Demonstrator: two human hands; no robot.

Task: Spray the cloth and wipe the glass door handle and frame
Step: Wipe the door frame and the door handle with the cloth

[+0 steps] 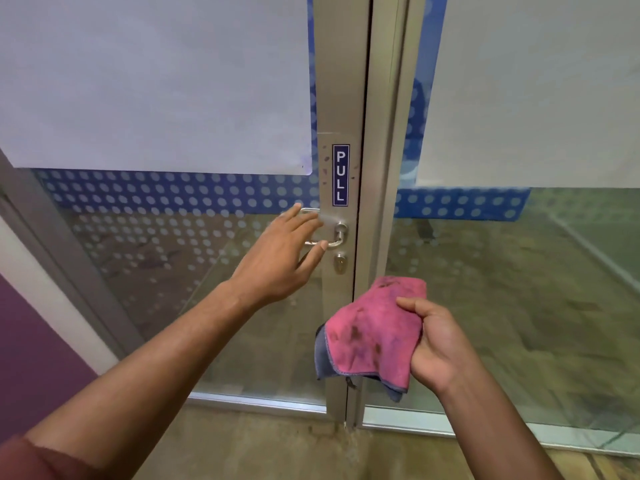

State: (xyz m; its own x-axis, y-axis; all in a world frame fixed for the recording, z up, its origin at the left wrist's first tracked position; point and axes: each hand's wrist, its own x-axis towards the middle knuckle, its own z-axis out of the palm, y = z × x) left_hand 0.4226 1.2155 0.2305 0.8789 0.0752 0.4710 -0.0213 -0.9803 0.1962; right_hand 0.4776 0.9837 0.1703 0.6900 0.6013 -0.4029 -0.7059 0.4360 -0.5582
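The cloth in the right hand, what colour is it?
Pink with a blue-grey edge and dark stains: the pink folded cloth, clearest in the head view.

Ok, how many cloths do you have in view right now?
1. A pink cloth, stained dark in spots, gripped in the right hand low beside the door frame, below the handle. The left hand holds none. No others show.

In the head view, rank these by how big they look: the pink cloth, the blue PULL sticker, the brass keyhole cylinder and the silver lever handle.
1. Pink stained microfibre cloth, nearest the camera, which inflates it.
2. Blue rectangular PULL sticker.
3. Silver metal lever handle, partly hidden by the left hand, so this place is unsure.
4. Small brass keyhole cylinder.
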